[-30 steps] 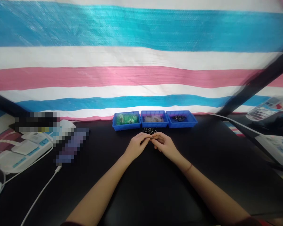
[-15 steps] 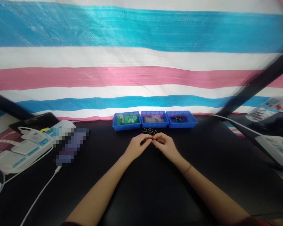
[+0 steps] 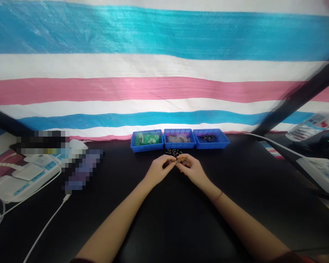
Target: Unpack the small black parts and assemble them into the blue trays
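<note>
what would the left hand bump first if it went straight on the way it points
Probably the right hand, just beyond the small part between both hands, though depth is unclear.

Left hand (image 3: 159, 171) and right hand (image 3: 194, 170) fingertip to fingertip above black worktop (image 3: 175, 223), tiny part (image 3: 176, 161) pinched between them. Loose small pieces (image 3: 174, 151) just beyond. Three blue trays (image 3: 180, 145) in row behind, left one holding green items (image 3: 148, 138). Striped sheet (image 3: 164, 88) at back.

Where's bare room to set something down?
Bare table lies between the forearms and from the right forearm to the right-side power strip. Crowded: beyond the left hand and right hand, small parts before three blue trays; far left, cables and another power strip.
</note>
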Motion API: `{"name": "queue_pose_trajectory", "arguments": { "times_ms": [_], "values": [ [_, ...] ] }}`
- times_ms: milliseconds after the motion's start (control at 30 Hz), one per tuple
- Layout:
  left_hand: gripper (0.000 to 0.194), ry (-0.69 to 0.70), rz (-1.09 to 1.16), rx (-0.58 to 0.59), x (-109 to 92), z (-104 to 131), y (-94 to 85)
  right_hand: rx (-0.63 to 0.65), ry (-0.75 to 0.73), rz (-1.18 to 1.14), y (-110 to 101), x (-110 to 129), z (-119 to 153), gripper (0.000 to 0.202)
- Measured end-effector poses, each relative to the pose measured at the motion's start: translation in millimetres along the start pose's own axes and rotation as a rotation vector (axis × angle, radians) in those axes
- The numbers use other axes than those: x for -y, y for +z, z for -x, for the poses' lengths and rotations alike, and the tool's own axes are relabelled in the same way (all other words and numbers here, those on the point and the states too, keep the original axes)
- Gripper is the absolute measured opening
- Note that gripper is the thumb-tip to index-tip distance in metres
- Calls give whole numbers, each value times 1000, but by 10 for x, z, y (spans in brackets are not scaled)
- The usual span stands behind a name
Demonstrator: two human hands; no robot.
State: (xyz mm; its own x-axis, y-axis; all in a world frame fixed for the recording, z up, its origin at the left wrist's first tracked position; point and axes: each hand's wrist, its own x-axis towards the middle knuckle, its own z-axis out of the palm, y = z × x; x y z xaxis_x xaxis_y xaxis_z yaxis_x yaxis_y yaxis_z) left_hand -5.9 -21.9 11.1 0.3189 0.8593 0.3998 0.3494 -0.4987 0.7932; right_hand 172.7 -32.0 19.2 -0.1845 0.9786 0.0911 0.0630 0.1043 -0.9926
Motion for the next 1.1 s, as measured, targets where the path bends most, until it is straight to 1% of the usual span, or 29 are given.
{"name": "queue_pose_trajectory", "arguments": {
  "times_ms": [167, 267, 300, 367, 500, 533, 567, 667, 767, 867, 933, 1000, 1100],
  "values": [
    [12, 82, -38, -52, 13, 1, -1, 102, 45, -59, 14, 1, 20, 21],
    [14, 103, -64, -63, 17, 1, 2, 82, 37, -101, 5, -30, 3, 22],
    [16, 101, -72, -65, 19, 1, 6, 46, 23, -110, -17, -39, -17, 23],
    [21, 96, -101, -76, 25, 3, 16, -82, -20, -123, -104, -48, -80, 25],
    [20, 74, -260, -99, 50, 14, 44, -444, -115, -119, -427, -38, -245, 28],
    [21, 52, -323, -109, 57, 19, 52, -494, -115, -120, -514, -35, -278, 34],
    [22, 22, -386, -117, 65, 25, 61, -511, -91, -119, -591, -33, -302, 40],
    [26, -58, -528, -101, 86, 47, 83, -527, -14, -133, -731, -37, -329, 49],
    [24, -70, -582, -50, 97, 63, 91, -548, -10, -120, -741, -52, -316, 42],
    [16, -73, -588, -20, 93, 65, 84, -542, -28, -73, -682, -74, -294, 31],
    [13, -83, -582, -7, 87, 61, 80, -512, -35, -35, -625, -92, -276, 26],
    [15, -92, -584, -10, 80, 55, 81, -459, -44, 8, -550, -108, -252, 23],
    [22, -89, -597, -16, 68, 45, 89, -339, -57, 89, -406, -125, -204, 20]
  ]
}}
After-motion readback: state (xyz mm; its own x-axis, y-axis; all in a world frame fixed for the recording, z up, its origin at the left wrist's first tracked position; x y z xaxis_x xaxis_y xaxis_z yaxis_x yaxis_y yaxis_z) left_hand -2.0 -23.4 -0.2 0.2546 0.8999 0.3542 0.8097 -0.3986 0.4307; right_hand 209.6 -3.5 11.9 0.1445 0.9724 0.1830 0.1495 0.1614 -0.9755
